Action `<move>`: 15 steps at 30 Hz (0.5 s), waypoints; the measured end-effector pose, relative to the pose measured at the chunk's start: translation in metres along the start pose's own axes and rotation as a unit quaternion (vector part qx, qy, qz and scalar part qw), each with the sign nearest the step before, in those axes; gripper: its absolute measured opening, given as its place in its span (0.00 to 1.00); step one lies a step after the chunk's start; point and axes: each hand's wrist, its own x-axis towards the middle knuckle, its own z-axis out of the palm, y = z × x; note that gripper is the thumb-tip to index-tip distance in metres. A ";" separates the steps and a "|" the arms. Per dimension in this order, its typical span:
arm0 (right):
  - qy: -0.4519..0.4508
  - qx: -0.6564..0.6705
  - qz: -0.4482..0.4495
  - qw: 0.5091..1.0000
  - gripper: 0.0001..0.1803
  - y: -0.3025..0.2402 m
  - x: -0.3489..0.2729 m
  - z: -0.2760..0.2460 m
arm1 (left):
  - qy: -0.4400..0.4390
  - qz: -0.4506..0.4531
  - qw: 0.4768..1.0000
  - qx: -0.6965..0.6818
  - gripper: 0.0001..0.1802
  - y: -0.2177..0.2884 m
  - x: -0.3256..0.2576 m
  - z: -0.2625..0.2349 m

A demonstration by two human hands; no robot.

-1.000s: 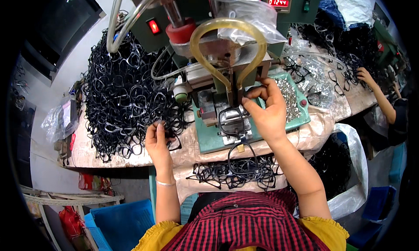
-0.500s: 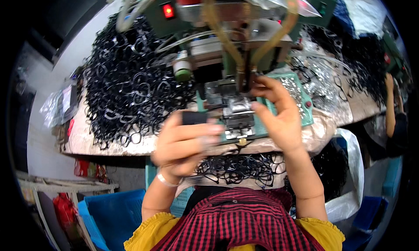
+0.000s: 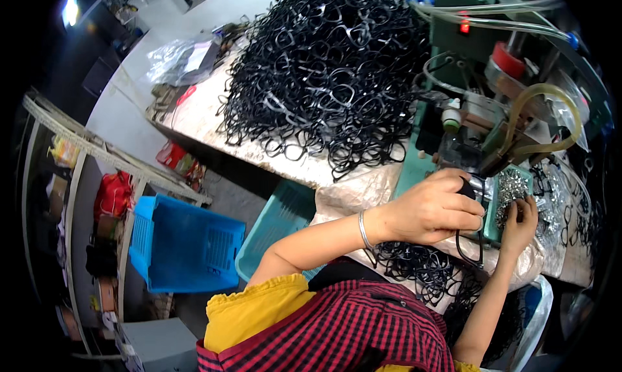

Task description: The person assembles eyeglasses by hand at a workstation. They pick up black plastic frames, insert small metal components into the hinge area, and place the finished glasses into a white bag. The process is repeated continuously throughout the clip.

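A black, glossy, plastic-looking spectacle frame [image 3: 477,264] is clamped in the L grip [image 3: 424,210], its thin curved rim hung at approx. 4 o'clock of that hand. A smooth silver bangle [image 3: 365,229] is worn at the L wrist. At 3 o'clock, the R grip [image 3: 520,224] is placed w/ fingertips at tiny shiny silver metal bits [image 3: 512,185], heaped in a shallow green tray [image 3: 494,228]; whether it's closed on any can't be told. At 1 o'clock, a green-painted metal machine [image 3: 447,42] is fitted w/ a round red collar [image 3: 507,62] & looped amber tube [image 3: 543,89]. At 11 o'clock, a big tangled black frame heap [image 3: 324,80] is piled on the pale, scuffed desk [image 3: 253,153]; at 9 o'clock, a slotted blue plastic crate [image 3: 188,242] is seen.
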 end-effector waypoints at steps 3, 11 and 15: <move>0.049 0.114 0.028 0.992 0.09 0.005 -0.004 0.002 | 0.022 -0.060 0.988 0.144 0.18 0.023 -0.026 -0.019; 0.125 0.373 0.202 0.897 0.11 0.000 0.004 0.016 | 0.222 -0.397 0.672 0.584 0.07 0.010 -0.147 -0.200; 0.090 0.375 0.145 0.911 0.12 -0.015 0.026 0.042 | -0.009 -0.505 0.568 0.650 0.05 -0.050 -0.215 -0.215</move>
